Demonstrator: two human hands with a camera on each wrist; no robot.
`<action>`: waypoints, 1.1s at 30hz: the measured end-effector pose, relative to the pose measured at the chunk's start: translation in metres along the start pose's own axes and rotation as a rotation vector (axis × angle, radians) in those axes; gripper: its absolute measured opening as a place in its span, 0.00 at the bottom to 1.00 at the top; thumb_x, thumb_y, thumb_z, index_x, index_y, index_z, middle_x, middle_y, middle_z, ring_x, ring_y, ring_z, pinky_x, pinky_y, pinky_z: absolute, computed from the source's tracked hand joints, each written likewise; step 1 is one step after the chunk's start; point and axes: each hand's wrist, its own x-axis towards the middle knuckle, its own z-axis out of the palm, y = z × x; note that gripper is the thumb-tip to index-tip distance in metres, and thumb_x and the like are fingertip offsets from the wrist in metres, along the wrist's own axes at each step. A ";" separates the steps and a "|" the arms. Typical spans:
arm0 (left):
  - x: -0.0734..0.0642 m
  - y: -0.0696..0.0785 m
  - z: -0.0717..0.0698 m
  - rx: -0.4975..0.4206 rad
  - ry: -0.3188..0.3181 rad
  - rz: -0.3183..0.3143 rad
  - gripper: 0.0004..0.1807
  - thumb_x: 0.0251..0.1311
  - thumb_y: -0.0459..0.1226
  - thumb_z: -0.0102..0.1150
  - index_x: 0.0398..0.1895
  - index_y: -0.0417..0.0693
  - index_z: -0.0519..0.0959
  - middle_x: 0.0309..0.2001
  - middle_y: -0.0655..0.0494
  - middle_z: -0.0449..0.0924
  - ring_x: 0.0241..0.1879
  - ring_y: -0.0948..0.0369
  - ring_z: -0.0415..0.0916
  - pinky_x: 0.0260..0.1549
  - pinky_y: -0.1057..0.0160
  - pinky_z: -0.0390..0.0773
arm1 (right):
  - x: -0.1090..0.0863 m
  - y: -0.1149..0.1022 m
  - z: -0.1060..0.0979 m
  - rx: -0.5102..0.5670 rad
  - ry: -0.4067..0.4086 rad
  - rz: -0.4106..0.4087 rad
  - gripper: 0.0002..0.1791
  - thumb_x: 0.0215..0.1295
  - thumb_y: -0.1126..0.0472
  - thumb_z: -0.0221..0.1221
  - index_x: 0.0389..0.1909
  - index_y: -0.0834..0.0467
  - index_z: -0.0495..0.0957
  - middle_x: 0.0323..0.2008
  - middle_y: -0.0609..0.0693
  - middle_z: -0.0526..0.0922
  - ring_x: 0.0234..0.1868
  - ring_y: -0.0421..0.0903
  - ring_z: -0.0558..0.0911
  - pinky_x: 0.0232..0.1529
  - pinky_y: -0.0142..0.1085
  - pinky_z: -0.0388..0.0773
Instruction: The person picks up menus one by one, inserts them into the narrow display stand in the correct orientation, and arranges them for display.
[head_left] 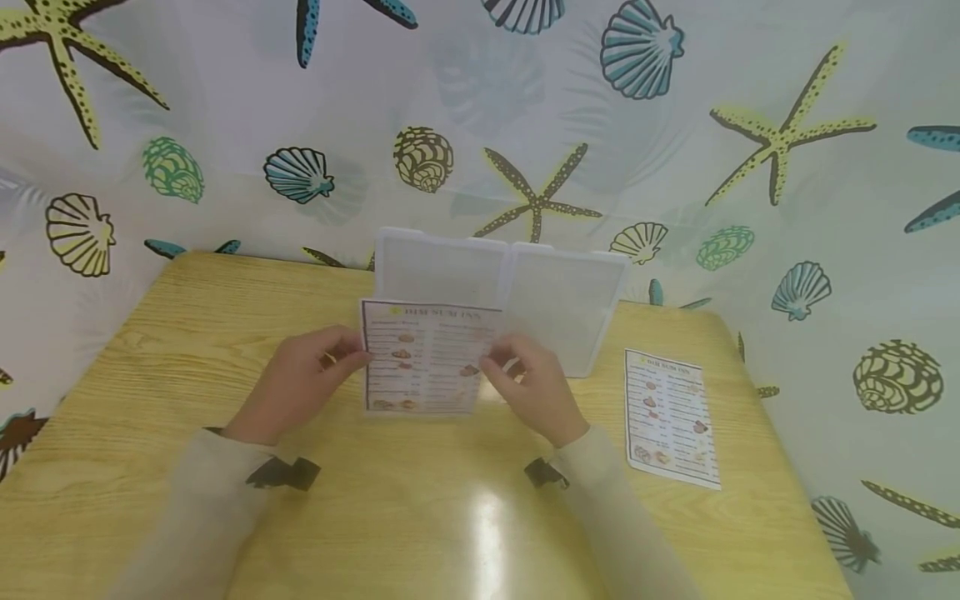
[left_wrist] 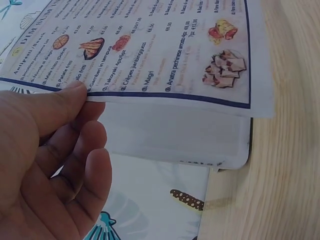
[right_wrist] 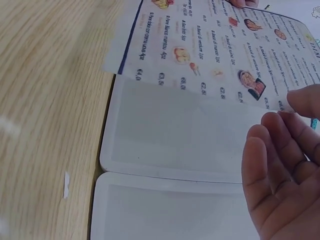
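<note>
Both hands hold up a printed menu sheet [head_left: 422, 358] headed "Dim Sum Inn" by its two side edges, tilted toward me. My left hand [head_left: 303, 379] pinches the left edge between thumb and forefinger; in the left wrist view its thumb [left_wrist: 65, 102] lies over the dark printed border. My right hand [head_left: 536, 385] pinches the right edge, with the other fingers [right_wrist: 257, 170] loosely bent below the paper. Behind the sheet stands a white two-panel holder [head_left: 566, 304], opened out like a book; the sheet overlaps the lower part of its left panel in the head view.
A second menu sheet [head_left: 671, 421] with similar print lies flat on the wooden table [head_left: 390, 533] at the right. At the back and sides hangs a white cloth [head_left: 360, 100] printed with shells and starfish. A small white scrap [right_wrist: 66, 185] lies beside the holder.
</note>
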 end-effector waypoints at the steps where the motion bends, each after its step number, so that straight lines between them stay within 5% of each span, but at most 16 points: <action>1: 0.000 0.000 0.001 -0.001 -0.003 -0.004 0.09 0.76 0.46 0.57 0.44 0.54 0.82 0.42 0.60 0.87 0.41 0.62 0.80 0.41 0.59 0.80 | 0.000 0.000 0.000 0.001 0.001 -0.004 0.05 0.72 0.65 0.62 0.46 0.57 0.81 0.40 0.47 0.85 0.40 0.42 0.82 0.37 0.38 0.84; 20: -0.002 -0.001 0.007 -0.044 -0.063 -0.047 0.13 0.76 0.50 0.56 0.47 0.53 0.82 0.43 0.58 0.87 0.41 0.59 0.80 0.44 0.54 0.80 | 0.000 -0.001 0.000 0.020 0.007 0.049 0.03 0.74 0.64 0.60 0.42 0.58 0.82 0.40 0.49 0.87 0.42 0.44 0.84 0.42 0.38 0.83; 33: 0.010 -0.003 0.011 -0.029 -0.105 -0.001 0.11 0.76 0.48 0.57 0.46 0.53 0.82 0.43 0.60 0.87 0.42 0.60 0.80 0.45 0.55 0.81 | 0.000 -0.001 -0.005 0.063 0.028 0.068 0.05 0.75 0.64 0.60 0.42 0.61 0.83 0.41 0.52 0.87 0.43 0.47 0.84 0.43 0.42 0.83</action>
